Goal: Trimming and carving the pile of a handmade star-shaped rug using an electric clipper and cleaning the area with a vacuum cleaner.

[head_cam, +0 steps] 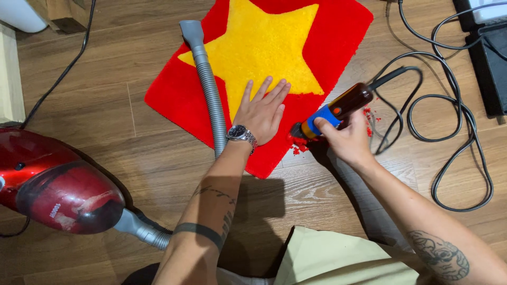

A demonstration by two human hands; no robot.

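Note:
A red tufted rug [179, 89] with a big yellow star [264, 47] lies on the wooden floor. My left hand [262, 112], with a wristwatch, presses flat on the rug near its lower corner, fingers spread. My right hand [346, 138] grips a corded electric trimmer [334, 110] with a brown body and blue band. The trimmer's head touches the rug's right edge. Red fluff [369, 116] lies scattered around the trimmer.
A grey vacuum hose [207, 84] runs across the rug's left part. The red vacuum cleaner [53, 184] sits at the left. Black cables [449, 105] loop on the floor at the right. A dark box [488, 58] stands at the far right.

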